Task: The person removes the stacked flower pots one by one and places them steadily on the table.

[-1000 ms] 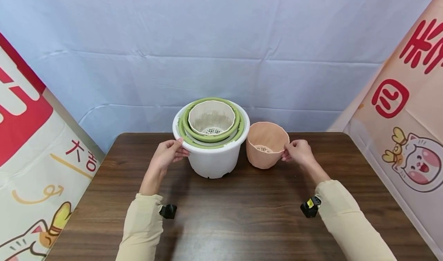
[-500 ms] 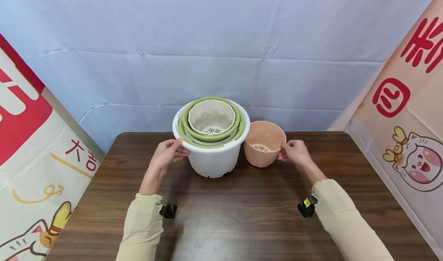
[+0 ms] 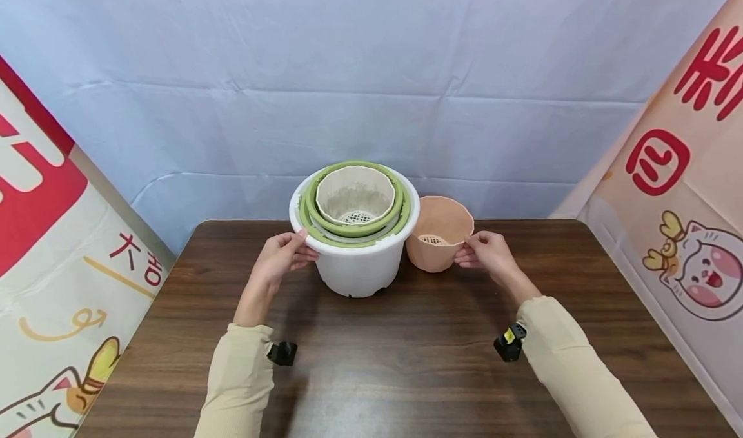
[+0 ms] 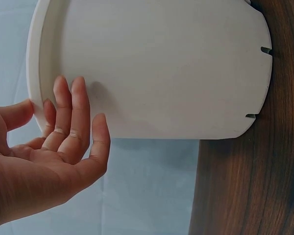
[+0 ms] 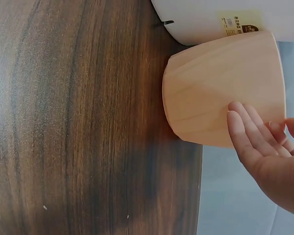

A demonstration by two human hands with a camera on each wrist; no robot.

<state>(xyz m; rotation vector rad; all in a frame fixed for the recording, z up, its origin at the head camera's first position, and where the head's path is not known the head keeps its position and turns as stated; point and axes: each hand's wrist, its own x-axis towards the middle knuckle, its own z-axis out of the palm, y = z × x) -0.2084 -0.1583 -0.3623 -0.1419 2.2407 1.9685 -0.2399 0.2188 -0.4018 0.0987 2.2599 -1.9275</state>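
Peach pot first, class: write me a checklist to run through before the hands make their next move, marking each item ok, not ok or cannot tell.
1. Right hand pinches the rim of the peach pot: ok.
2. Left hand pinches the rim of the white pot: ok.
3. Peach pot holds nothing: ok, its holed bottom shows.
4. Cream pot, innermost in the stack, holds nothing: ok.
5. Peach pot clear of the white pot: cannot tell, they overlap in view.

Table [image 3: 371, 373]: dark brown wood grain, far corners rounded.
White pot [image 3: 356, 273]: upright on it, toward the far edge.
Peach pot [image 3: 426, 257]: just beside; base contact unclear.
Pale specks [image 5: 45, 207]: two, on the wood.
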